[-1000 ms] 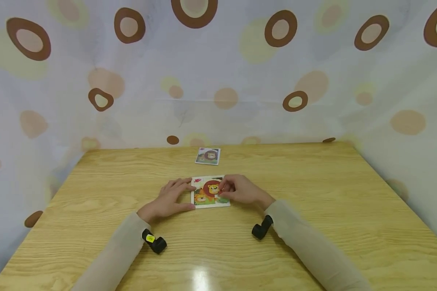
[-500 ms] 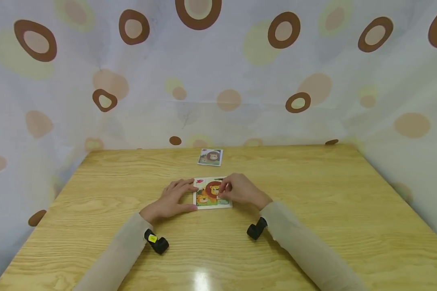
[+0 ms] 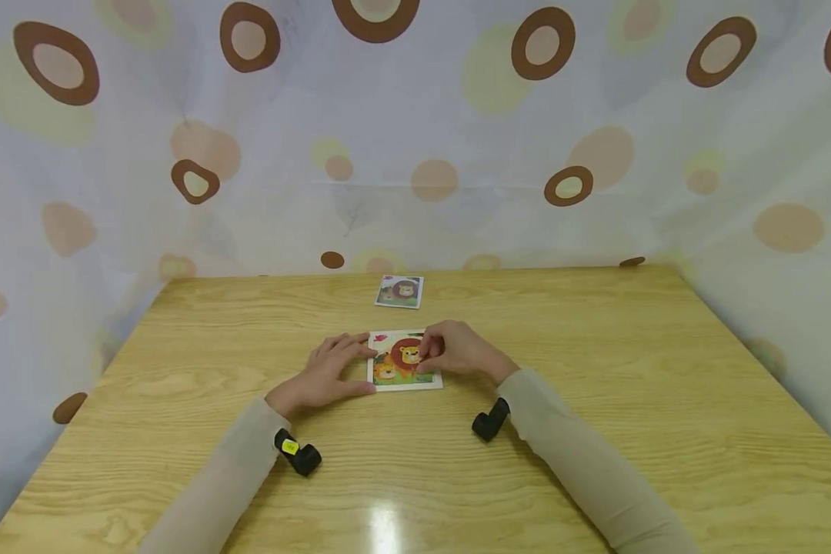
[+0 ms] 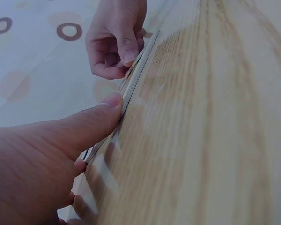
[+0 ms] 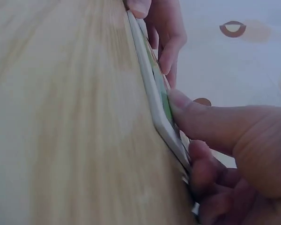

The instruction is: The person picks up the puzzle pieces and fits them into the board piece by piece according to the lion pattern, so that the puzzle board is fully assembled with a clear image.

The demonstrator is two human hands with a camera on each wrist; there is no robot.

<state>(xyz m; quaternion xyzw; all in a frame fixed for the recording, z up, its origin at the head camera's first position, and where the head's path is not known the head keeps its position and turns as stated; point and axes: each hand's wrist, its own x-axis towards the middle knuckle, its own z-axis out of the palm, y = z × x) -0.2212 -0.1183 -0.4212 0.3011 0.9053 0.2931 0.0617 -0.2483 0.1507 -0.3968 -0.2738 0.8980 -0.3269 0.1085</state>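
Note:
A jigsaw puzzle in a white frame, with a lion and a smaller orange cat, lies flat in the head view. My left hand steadies its left side, fingers and thumb spread along the frame. Over the right part, my right hand has its fingers curled, with thumb and fingertips together at a puzzle piece. In the right wrist view the right thumb lies on a green puzzle piece just inside the frame; the curled fingers partly hide the right edge. The left wrist view shows the left thumb against the frame's near edge.
A card with the same lion picture lies farther back on the wooden table. Behind the table hangs a patterned white curtain. Each wrist carries a black camera, such as the left camera.
The right thumb and fingertips have shifted slightly at the puzzle's lower right, where the pale patch now looks green and level with the picture. The left hand stays on the frame.

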